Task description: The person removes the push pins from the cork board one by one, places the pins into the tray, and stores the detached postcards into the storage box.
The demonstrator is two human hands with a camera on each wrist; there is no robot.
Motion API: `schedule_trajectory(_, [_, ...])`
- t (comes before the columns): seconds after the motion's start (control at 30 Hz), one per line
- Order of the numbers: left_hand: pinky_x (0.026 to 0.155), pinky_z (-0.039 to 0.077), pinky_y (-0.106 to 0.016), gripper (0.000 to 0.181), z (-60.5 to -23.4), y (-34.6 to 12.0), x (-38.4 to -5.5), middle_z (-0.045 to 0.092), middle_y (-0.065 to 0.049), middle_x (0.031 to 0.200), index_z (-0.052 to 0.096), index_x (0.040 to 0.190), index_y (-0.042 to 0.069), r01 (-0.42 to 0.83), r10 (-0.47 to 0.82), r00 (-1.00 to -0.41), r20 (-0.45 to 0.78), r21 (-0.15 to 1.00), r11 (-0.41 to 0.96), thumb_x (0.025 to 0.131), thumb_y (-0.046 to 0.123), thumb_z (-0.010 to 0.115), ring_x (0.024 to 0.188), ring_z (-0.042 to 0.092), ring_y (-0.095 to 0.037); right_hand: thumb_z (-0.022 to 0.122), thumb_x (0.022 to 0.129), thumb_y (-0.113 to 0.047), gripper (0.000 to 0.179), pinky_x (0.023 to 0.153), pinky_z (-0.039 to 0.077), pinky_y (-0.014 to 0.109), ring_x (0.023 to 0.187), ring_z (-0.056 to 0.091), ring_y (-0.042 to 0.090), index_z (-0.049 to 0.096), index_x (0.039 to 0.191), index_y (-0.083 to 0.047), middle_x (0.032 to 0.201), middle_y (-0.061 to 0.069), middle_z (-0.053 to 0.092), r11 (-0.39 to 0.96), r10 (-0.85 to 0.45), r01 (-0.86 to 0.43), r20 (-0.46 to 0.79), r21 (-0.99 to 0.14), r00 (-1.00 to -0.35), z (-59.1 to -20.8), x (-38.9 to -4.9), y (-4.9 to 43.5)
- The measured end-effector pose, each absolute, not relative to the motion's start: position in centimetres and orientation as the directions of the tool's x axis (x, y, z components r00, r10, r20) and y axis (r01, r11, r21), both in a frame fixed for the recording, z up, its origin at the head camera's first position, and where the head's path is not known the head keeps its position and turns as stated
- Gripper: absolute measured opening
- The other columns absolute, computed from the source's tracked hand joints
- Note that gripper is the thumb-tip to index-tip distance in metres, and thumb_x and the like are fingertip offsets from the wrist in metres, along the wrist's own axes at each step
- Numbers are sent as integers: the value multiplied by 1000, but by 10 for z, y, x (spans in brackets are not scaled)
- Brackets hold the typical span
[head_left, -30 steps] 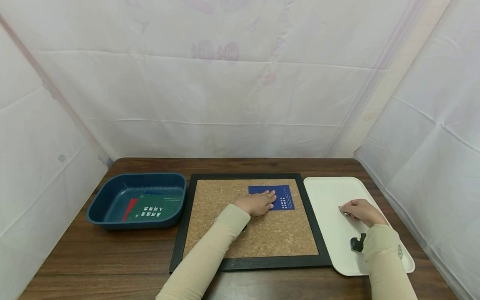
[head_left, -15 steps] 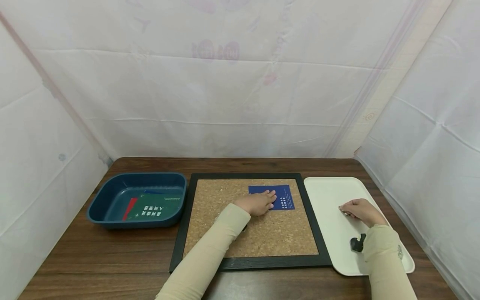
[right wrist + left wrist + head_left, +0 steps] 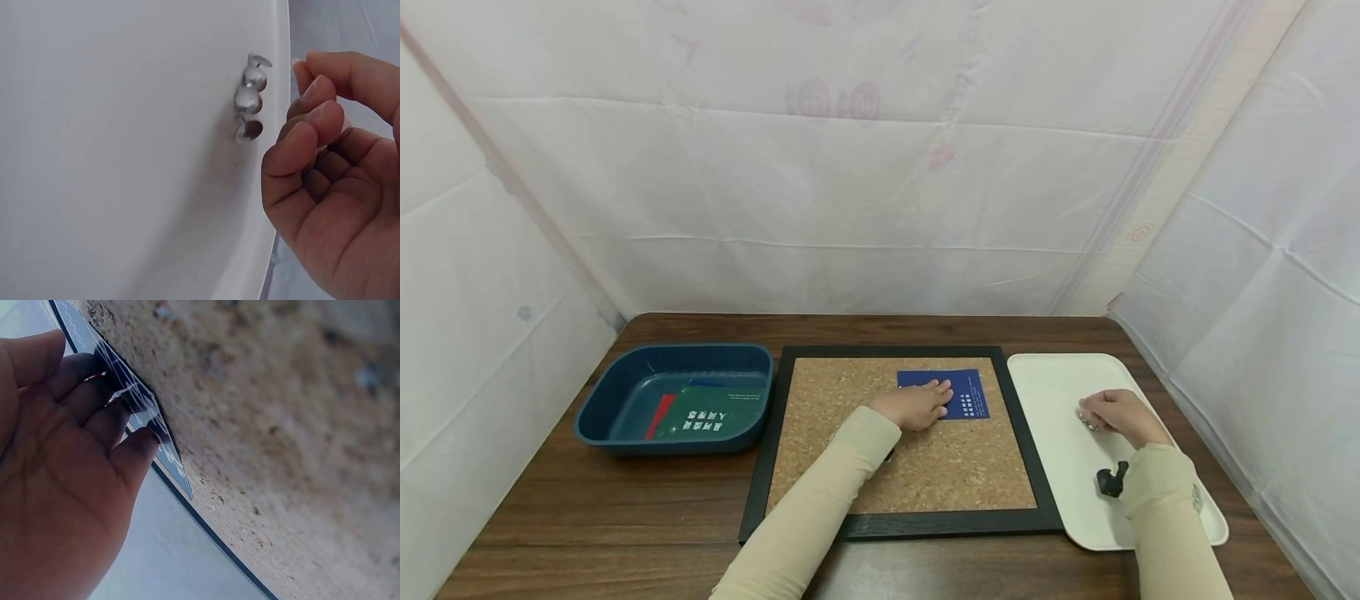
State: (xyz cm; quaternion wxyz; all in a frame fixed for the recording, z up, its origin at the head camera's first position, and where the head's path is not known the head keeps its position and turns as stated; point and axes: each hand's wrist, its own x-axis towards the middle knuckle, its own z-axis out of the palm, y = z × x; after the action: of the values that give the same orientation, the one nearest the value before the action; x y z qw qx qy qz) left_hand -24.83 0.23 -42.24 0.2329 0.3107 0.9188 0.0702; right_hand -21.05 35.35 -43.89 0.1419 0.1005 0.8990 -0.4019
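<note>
My left hand [image 3: 912, 407] lies with its fingers on a blue card [image 3: 967, 397] with white lettering. The card is on the cork board [image 3: 955, 475], near its upper right corner. In the left wrist view the fingertips [image 3: 145, 440] touch the card [image 3: 169, 450]. My right hand [image 3: 1123, 417] is over the white tray [image 3: 1052, 433], beside several silver thumbtacks [image 3: 1087, 422]. In the right wrist view these thumbtacks [image 3: 248, 100] sit in a row, left of the curled fingers [image 3: 290, 150]. Thumb and forefinger meet at their tips; I cannot tell whether a thumbtack is between them.
At the left stands a blue basin [image 3: 602, 408] with a green card [image 3: 715, 410] and a red one [image 3: 658, 415] in it. The board's black frame [image 3: 955, 525] borders the tray on the right. White sheeting [image 3: 850, 183] surrounds the wooden table [image 3: 625, 517].
My right hand has lifted slightly up and away from the thumbtacks, which show more fully beside the fingers. The left hand stays in place on the blue card.
</note>
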Motion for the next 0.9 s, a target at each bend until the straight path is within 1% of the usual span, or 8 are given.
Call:
schedule_trajectory(0.07, [121,19,-34,49,-423,2,-249,13,8,162,24,153,22,531,601,-698,-390,282,799,106,32,32,149,12,-10,52,98,-28,29,65,43,27,70,49,13,58,90,-2,66,-2,51,649,66,298,-339,-700,-939,-437,-212,352])
schedule_trajectory(0.13, [121,20,-34,49,-423,3,-249,13,8,162,25,153,23,536,603,-697,-388,277,797,106,32,33,149,13,-10,51,99,-28,31,66,44,27,70,49,13,58,95,2,68,-2,51,639,57,298,-343,-709,-938,-435,-213,351])
schedule_trajectory(0.27, [121,20,-34,49,-425,3,-251,14,7,162,25,153,22,534,603,-696,-390,282,797,106,32,33,149,13,-11,50,100,-27,38,67,48,26,74,51,11,57,111,9,78,-1,56,610,48,307,-353,-730,-935,-432,-216,347])
schedule_trajectory(0.37, [121,19,-34,49,-427,3,-252,13,7,162,25,153,22,533,604,-697,-386,284,797,106,32,32,149,12,-11,50,100,-26,42,69,51,25,76,53,11,54,119,11,84,1,59,586,45,308,-349,-750,-936,-431,-220,343])
schedule_trajectory(0.53, [121,20,-33,49,-428,2,-251,14,6,161,25,153,21,552,616,-696,-369,274,788,106,32,32,149,13,-12,50,100,-25,44,72,53,24,80,56,11,52,123,13,91,3,61,558,24,290,-335,-778,-942,-428,-226,334])
schedule_trajectory(0.7, [121,20,-34,49,-427,2,-251,14,6,161,25,153,20,551,620,-693,-369,283,785,106,32,33,149,13,-12,49,101,-22,43,73,54,23,80,58,8,51,125,13,92,3,64,519,19,307,-348,-798,-937,-425,-232,322])
schedule_trajectory(0.9, [121,20,-34,49,-428,2,-252,16,6,161,27,153,20,546,617,-694,-370,288,787,105,32,34,149,14,-12,48,101,-19,45,76,56,21,80,62,4,47,129,16,93,4,66,459,-20,312,-361,-832,-932,-420,-236,311])
